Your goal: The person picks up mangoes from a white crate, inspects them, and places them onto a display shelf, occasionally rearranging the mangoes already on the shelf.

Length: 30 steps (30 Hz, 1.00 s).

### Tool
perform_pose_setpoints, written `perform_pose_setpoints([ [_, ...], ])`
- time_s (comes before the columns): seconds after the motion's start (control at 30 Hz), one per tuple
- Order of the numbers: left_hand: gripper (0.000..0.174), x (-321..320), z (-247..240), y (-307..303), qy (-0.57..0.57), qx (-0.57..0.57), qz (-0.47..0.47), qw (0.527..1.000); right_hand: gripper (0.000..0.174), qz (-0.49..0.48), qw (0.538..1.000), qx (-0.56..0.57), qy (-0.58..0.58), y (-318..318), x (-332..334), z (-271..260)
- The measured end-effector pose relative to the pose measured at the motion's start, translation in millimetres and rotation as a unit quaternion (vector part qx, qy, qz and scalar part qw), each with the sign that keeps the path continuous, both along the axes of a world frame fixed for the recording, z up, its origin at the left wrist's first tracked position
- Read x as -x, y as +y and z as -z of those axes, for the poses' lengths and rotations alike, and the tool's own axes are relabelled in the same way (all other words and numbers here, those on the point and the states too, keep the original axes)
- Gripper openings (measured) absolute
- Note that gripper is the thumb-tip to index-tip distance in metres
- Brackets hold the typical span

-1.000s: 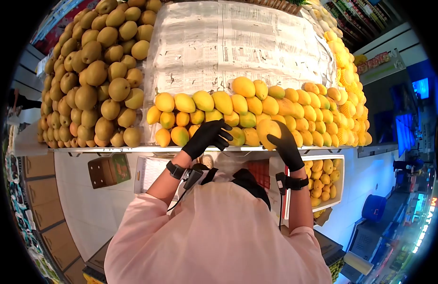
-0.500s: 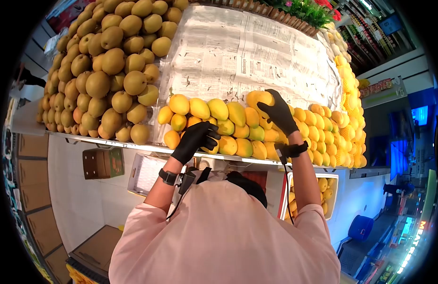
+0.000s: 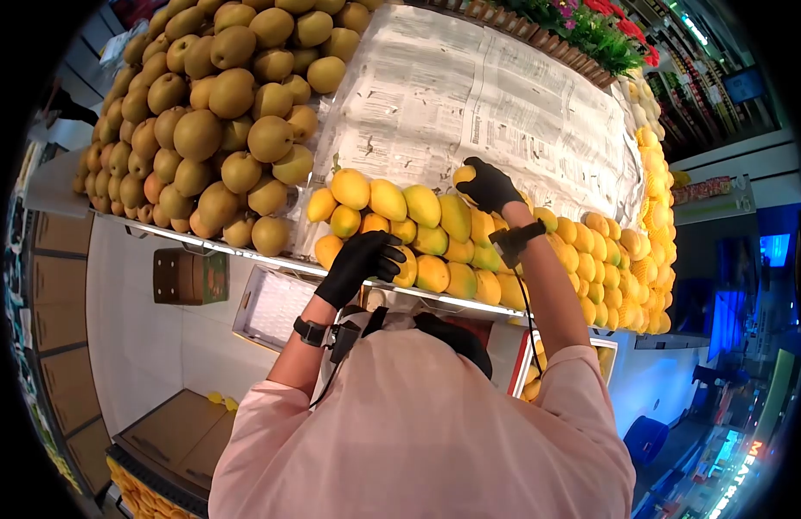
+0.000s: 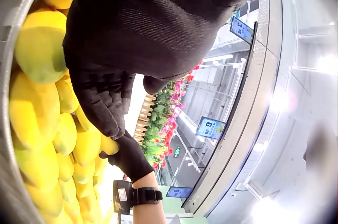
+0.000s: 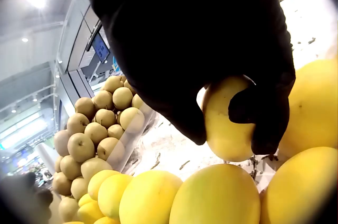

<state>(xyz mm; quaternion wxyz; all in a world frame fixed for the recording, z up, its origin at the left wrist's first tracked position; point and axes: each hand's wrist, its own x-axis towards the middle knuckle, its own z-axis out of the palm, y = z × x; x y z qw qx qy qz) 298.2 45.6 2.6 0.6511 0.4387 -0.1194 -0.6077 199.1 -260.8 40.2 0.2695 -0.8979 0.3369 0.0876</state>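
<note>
My right hand (image 3: pixel 491 186), in a black glove, grips a yellow mango (image 5: pixel 227 129) between thumb and fingers. It is behind the back row of stacked mangoes (image 3: pixel 422 205), low over the newspaper (image 3: pixel 426 95). In the right wrist view, more mangoes lie close in front of and beside the held one. My left hand (image 3: pixel 362 266), also gloved in black, hovers at the front rows near the display's edge. Its fingers are loosely bent with nothing between them, and a mango (image 3: pixel 406 266) shows right beside its fingertips. In the left wrist view, greenish-yellow mangoes (image 4: pixel 39 47) line its near side.
A tall pile of brown pears (image 3: pixel 232 130) borders the newspaper on the left. Netted yellow fruit (image 3: pixel 656 190) stands at the right end. Along the back runs a small wooden fence (image 3: pixel 547 39) with flowers (image 3: pixel 604 48). A cardboard box (image 3: pixel 189 277) sits on the floor below.
My right hand has carried the mango from the front edge across the rows to the newspaper behind them. The left hand stays by the front mangoes. The head view has turned somewhat.
</note>
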Motion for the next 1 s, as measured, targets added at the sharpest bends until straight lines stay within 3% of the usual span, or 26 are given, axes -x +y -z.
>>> perform_pose_setpoints([
  [0.17, 0.037, -2, -2, -2, 0.0, -0.001, -0.002, 1.0, 0.059, -0.086, 0.983, 0.155, -0.042, -18, 0, 44],
  [0.37, 0.037, -6, 9, -5, 0.015, 0.003, 0.002, 1.0, 0.057, 0.03, 0.997, -0.046, 0.055, 6, -6, -6],
  [0.47, 0.037, -7, 6, -6, 0.005, -0.001, 0.002, 1.0, 0.052, 0.036, 0.996, -0.057, 0.049, 7, -2, -12],
  [0.67, 0.035, -9, 3, -8, 0.0, 0.013, 0.002, 1.0, 0.044, 0.097, 0.982, -0.159, -0.015, 6, 19, -20],
  [0.77, 0.034, -11, 4, -11, 0.001, 0.021, 0.004, 1.0, 0.04, 0.152, 0.959, -0.203, -0.126, 8, 47, -25],
  [1.0, 0.031, -7, 5, -24, -0.004, 0.023, 0.024, 0.999, 0.03, 0.25, 0.932, -0.18, -0.189, 31, 125, -36],
])
